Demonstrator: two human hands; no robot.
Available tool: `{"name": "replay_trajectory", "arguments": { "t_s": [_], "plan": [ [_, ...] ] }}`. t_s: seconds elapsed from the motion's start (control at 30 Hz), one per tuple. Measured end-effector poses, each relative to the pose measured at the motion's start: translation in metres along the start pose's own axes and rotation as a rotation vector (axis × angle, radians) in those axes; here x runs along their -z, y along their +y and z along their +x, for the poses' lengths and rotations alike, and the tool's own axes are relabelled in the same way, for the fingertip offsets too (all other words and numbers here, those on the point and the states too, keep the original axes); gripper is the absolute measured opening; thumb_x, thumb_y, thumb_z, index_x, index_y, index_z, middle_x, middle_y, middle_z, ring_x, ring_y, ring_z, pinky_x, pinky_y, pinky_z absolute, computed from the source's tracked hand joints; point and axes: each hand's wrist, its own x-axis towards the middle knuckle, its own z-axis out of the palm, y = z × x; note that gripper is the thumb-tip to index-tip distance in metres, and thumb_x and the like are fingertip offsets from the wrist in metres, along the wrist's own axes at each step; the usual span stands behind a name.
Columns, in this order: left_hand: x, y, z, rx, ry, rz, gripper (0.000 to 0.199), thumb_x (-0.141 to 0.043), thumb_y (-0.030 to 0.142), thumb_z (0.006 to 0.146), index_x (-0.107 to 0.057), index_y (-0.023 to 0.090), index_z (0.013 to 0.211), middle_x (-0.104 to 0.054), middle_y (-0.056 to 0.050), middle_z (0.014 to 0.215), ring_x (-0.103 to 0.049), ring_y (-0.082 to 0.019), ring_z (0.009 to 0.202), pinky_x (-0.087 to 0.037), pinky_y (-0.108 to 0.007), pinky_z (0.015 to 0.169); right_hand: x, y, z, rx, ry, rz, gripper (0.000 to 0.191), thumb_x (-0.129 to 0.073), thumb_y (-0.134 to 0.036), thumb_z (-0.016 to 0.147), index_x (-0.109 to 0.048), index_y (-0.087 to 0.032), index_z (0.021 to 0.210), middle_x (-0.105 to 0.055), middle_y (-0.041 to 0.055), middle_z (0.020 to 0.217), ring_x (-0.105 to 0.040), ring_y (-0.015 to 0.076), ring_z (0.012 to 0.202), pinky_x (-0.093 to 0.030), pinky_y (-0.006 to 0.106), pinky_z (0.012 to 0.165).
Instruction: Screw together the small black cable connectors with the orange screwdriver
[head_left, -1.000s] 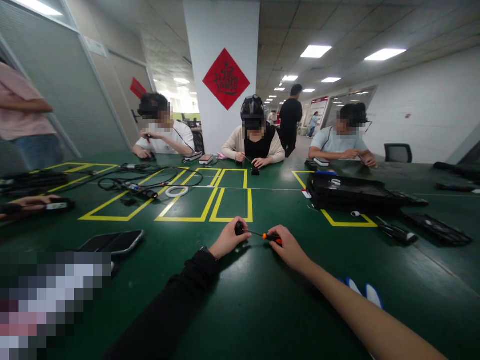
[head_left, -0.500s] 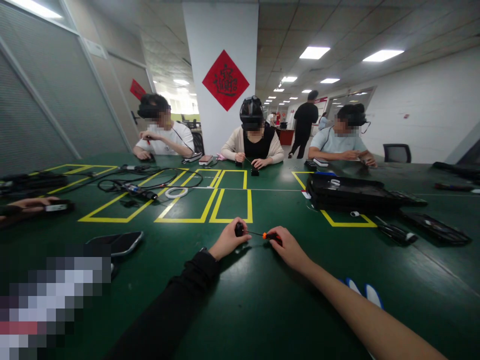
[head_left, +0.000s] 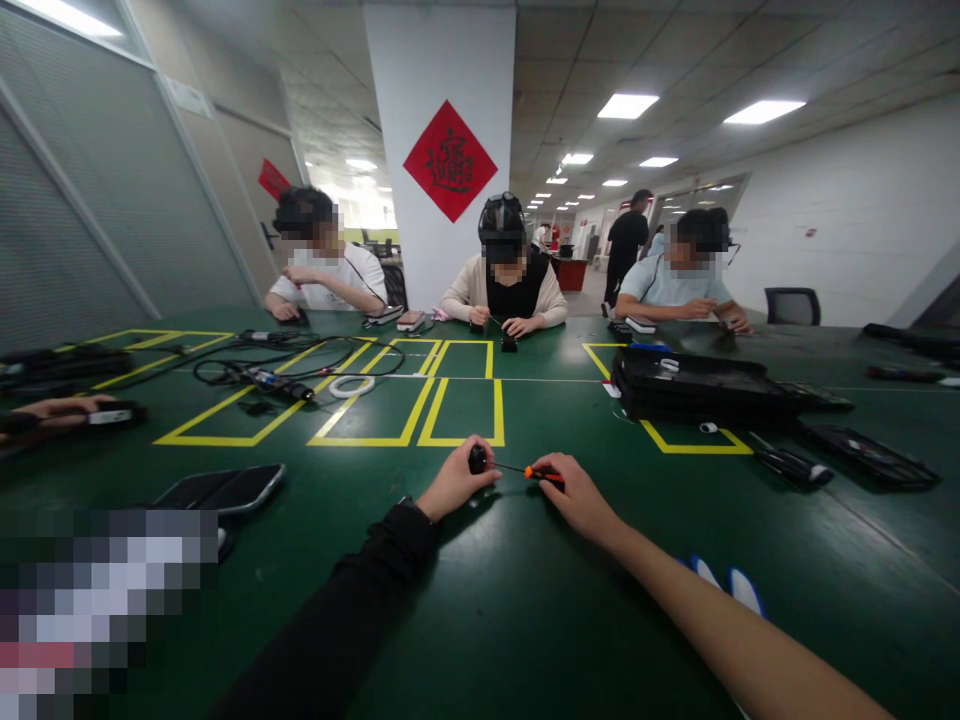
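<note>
My left hand point(head_left: 454, 480) is closed around a small black rounded part point(head_left: 478, 459), just above the green table point(head_left: 480, 620). What kind of part it is does not show. In my right hand point(head_left: 574, 493) is a screwdriver point(head_left: 534, 472) with an orange and black handle, gripped between thumb and fingers. Its thin shaft points left and its tip meets the black part or lies right beside it; the exact contact is too small to tell.
A phone point(head_left: 225, 489) lies to the left. Black cables point(head_left: 300, 365) and a white cable coil point(head_left: 352, 386) spread beyond it, among yellow tape outlines. Stacked black trays point(head_left: 690, 385) stand at the right. Several people sit across the table; another person's hand point(head_left: 64, 408) is at far left.
My hands, the black part and the screwdriver hold nearly the same places. In the background, the walking person in black has moved to the right.
</note>
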Motion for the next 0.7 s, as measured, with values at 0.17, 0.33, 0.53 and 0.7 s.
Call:
{"name": "replay_trajectory", "arguments": {
  "t_s": [0.17, 0.33, 0.53, 0.7],
  "plan": [
    [-0.0001, 0.0019, -0.0005, -0.005, 0.009, 0.008, 0.023, -0.063, 0.022, 0.065, -0.048, 0.017, 0.082, -0.054, 0.002, 0.076, -0.052, -0.011, 0.070, -0.042, -0.026, 0.069, -0.0008, -0.0005, -0.0004, -0.018, 0.002, 0.011, 0.023, -0.050, -0.019, 0.078, -0.056, -0.020, 0.100, -0.055, 0.0050, 0.099, -0.048, 0.0180, 0.095, -0.038, 0.034, 0.086],
    [-0.0001, 0.0011, -0.0002, 0.009, -0.002, 0.005, 0.024, -0.064, 0.023, 0.065, -0.048, 0.016, 0.081, -0.055, 0.002, 0.075, -0.052, -0.011, 0.067, -0.042, -0.026, 0.068, -0.0016, 0.0040, 0.0000, -0.042, -0.015, 0.011, 0.025, -0.037, -0.018, 0.085, -0.059, -0.019, 0.096, -0.056, 0.0057, 0.096, -0.048, 0.0169, 0.094, -0.037, 0.034, 0.087],
    [-0.0006, 0.0008, 0.0000, -0.005, 0.002, 0.007, 0.024, -0.064, 0.022, 0.064, -0.048, 0.017, 0.082, -0.054, 0.002, 0.076, -0.051, -0.011, 0.068, -0.041, -0.025, 0.068, -0.0008, 0.0041, 0.0001, 0.003, 0.005, 0.021, 0.019, -0.045, -0.017, 0.080, -0.057, -0.019, 0.095, -0.055, 0.0044, 0.094, -0.048, 0.0165, 0.092, -0.038, 0.032, 0.084],
    [-0.0009, -0.0003, 0.0001, 0.005, 0.003, 0.003, 0.025, -0.064, 0.023, 0.064, -0.048, 0.016, 0.081, -0.055, 0.002, 0.074, -0.052, -0.011, 0.066, -0.041, -0.026, 0.068, -0.0019, 0.0030, -0.0001, -0.038, 0.007, 0.038, 0.019, -0.046, -0.021, 0.081, -0.055, -0.019, 0.097, -0.055, 0.0043, 0.096, -0.049, 0.0165, 0.091, -0.039, 0.032, 0.083]
  ]
}}
